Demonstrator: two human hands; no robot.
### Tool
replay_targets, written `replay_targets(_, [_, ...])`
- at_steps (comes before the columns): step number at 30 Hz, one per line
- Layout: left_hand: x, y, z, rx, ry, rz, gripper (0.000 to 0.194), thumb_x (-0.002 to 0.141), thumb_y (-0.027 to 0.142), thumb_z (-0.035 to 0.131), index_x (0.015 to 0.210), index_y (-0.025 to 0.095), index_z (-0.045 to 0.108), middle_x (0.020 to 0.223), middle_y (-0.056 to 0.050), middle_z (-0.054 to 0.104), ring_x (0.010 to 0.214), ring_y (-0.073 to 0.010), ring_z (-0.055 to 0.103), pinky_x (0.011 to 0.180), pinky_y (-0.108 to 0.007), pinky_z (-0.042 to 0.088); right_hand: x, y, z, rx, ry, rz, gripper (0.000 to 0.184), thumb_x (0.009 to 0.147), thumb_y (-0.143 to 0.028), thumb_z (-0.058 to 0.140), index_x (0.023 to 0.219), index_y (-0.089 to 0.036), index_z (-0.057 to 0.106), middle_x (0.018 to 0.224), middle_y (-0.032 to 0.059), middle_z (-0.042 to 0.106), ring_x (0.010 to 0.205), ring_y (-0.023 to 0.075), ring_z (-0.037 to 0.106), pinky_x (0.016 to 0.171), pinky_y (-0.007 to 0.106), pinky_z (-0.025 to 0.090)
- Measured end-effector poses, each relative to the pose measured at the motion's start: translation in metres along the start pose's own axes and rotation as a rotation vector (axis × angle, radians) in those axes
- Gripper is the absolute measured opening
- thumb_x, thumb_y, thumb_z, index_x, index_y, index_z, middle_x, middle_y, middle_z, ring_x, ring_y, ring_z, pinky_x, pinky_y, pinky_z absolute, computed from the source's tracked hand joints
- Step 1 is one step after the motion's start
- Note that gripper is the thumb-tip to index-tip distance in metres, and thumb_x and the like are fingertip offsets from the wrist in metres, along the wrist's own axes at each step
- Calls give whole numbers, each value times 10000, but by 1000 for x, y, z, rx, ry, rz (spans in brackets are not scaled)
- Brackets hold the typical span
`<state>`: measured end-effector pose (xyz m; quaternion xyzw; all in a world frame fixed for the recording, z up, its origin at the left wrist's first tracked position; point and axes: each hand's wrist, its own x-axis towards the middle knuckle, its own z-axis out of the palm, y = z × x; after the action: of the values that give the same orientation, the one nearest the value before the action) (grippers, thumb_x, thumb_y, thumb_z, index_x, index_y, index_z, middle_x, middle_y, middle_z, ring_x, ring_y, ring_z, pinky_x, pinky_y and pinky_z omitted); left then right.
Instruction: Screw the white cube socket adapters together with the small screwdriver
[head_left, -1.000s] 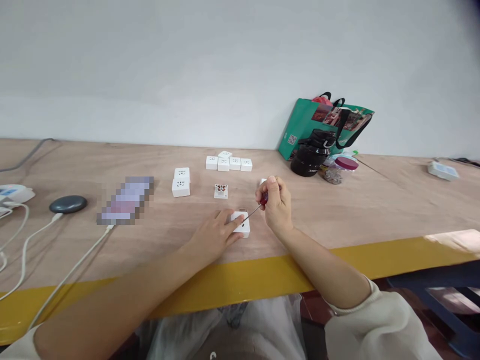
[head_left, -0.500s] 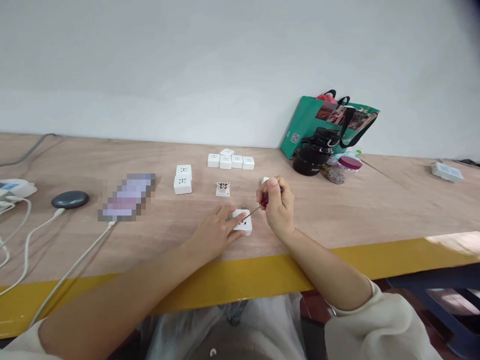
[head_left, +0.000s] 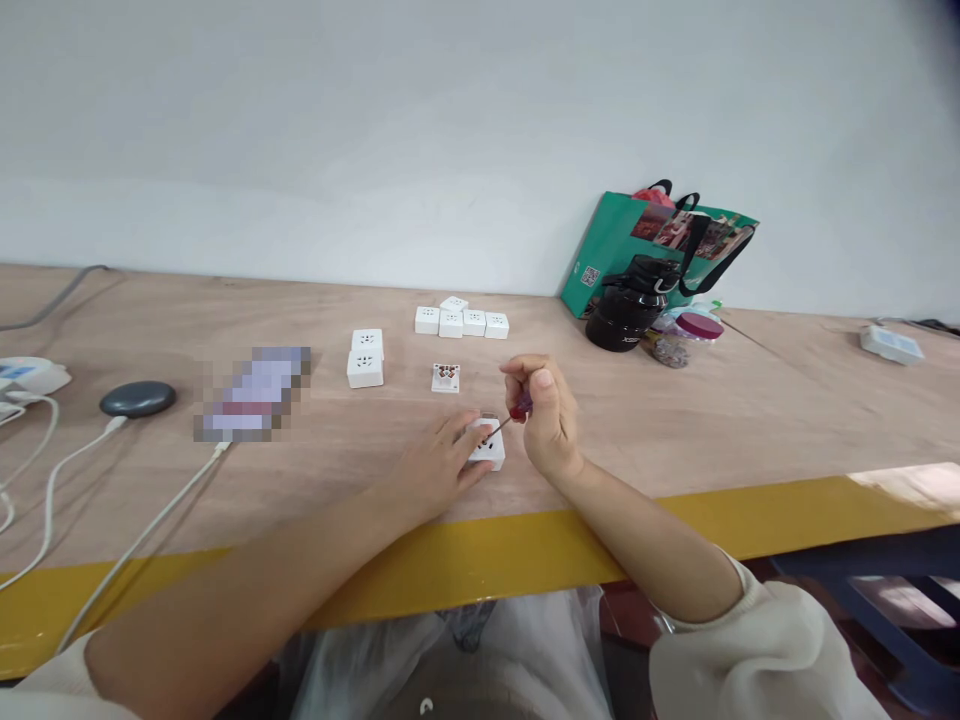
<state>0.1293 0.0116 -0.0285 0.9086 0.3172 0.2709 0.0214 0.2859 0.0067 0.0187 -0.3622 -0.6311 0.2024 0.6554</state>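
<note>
My left hand [head_left: 439,462] lies on the wooden table [head_left: 750,420] with its fingers pressed on a small white socket [head_left: 489,448], holding it in place. My right hand [head_left: 544,412] is closed round a red-handled screwdriver [head_left: 517,408], whose thin shaft slants down to the top of that socket. An opened socket part with copper contacts [head_left: 445,377] lies just behind. Two white sockets [head_left: 366,358] sit to the left of it, and a group of several more white sockets [head_left: 462,320] lies farther back.
A green bag [head_left: 645,245], a black jug [head_left: 628,308] and a red-lidded jar [head_left: 686,335] stand at the back right. At the left lie a dark oval puck [head_left: 139,398], white cables [head_left: 135,545] and a blurred flat item [head_left: 251,395]. The table's front edge is yellow.
My right hand has shifted slightly left and turned on the screwdriver, its thumb now up. The left hand stays on the socket. The camera view has barely moved.
</note>
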Motion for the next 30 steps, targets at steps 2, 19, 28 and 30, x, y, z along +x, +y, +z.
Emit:
replay_targets(2, [-1, 0, 0, -52, -16, -37, 338, 900, 370, 494, 1189, 194, 488, 1228, -124, 507, 1080, -258, 554, 905, -418, 496, 1, 1, 2, 39, 10, -1, 282, 920, -489, 365, 945, -246, 505, 613, -48, 447, 486, 95, 441, 466, 245, 389])
replay_targets(19, [-4, -7, 7, -94, 37, 3, 361, 923, 374, 443, 1215, 173, 513, 1224, -153, 489, 1115, -282, 526, 925, -458, 477, 4, -5, -4, -200, -60, -304, 125, 865, -232, 564, 989, -242, 563, 825, 2, 566, 655, 110, 563, 619, 305, 505])
replay_targets(28, [-3, -11, 5, -174, -67, -42, 434, 856, 384, 574, 1242, 207, 485, 1259, -133, 461, 1139, -291, 507, 952, -466, 452, 2, -6, -3, -246, -105, -341, 226, 877, -183, 517, 1091, -255, 518, 880, 19, 576, 741, 131, 578, 652, 310, 533])
replay_targets(30, [-2, -11, 5, -182, -79, -59, 406, 865, 376, 563, 1230, 214, 495, 1242, -125, 470, 1136, -289, 504, 949, -461, 453, 3, -9, -3, -317, -91, -394, 255, 849, -168, 560, 1088, -253, 536, 832, 10, 565, 722, 131, 560, 641, 301, 524])
